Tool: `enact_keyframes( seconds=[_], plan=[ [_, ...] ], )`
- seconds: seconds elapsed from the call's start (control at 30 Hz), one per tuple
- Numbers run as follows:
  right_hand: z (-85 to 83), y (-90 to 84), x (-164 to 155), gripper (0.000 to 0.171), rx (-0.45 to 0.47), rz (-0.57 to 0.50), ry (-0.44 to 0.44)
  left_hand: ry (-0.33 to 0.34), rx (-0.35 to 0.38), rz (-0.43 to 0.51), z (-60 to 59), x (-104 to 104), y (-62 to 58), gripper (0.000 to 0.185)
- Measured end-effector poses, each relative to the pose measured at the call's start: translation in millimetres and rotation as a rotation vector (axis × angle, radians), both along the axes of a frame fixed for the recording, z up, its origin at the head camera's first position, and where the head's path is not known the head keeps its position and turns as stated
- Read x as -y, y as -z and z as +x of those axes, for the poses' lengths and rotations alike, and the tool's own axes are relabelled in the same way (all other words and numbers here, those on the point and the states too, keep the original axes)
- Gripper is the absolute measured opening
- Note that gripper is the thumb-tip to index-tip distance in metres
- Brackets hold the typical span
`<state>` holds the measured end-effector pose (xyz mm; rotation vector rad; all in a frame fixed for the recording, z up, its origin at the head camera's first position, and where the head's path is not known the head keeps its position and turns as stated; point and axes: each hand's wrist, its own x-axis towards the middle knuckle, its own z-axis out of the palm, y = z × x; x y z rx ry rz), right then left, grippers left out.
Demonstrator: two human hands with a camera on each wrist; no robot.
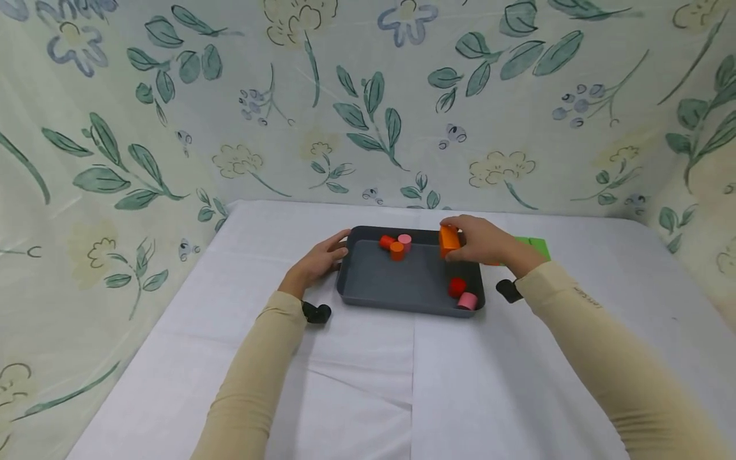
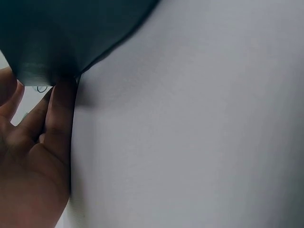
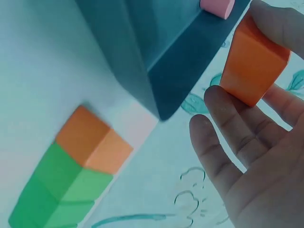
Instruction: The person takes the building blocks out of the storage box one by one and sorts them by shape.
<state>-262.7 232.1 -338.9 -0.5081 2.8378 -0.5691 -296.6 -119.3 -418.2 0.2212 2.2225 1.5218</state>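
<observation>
My right hand [image 1: 480,239] pinches an orange block [image 1: 449,241] between thumb and fingertips, above the back right part of a dark grey tray [image 1: 397,287]. The right wrist view shows the held block raised beside the tray wall. My left hand [image 1: 321,259] rests against the tray's left side, its fingers [image 2: 61,118] fairly straight along the outer wall. Inside the tray, a red cylinder [image 1: 387,242], an orange cylinder [image 1: 397,251] and a pink cylinder [image 1: 405,241] cluster at the back. Another red cylinder [image 1: 457,287] and pink cylinder [image 1: 467,301] lie near the front right corner.
To the right of the tray, green blocks [image 3: 54,178] stand in a row with another orange block [image 3: 90,137]; my right arm partly covers them in the head view. White cloth [image 1: 356,383] covers the table. Behind it hangs a floral curtain [image 1: 402,172].
</observation>
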Motion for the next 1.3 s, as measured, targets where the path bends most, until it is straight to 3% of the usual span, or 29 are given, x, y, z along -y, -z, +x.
enact_keyframes(
  seconds=[0.4, 0.77, 1.03, 1.3],
  plan=[
    [18.0, -12.5, -40, 0.071, -0.035, 0.007, 0.050, -0.012, 0.004, 0.001, 0.3, 0, -0.3, 0.056],
    [40.5, -12.4, -105, 0.077, -0.045, -0.005, 0.193, -0.021, 0.029, 0.014, -2.5, -3, 0.1, 0.056],
    [41.3, -3.5, -155, 0.075, -0.065, 0.031, 0.232, -0.026, 0.034, 0.018, -4.1, -2, -0.3, 0.056],
    [41.1, 9.5, -191, 0.080, -0.002, -0.007, 0.295, -0.036, 0.030, 0.001, -3.9, 0, 1.4, 0.057]
  ],
)
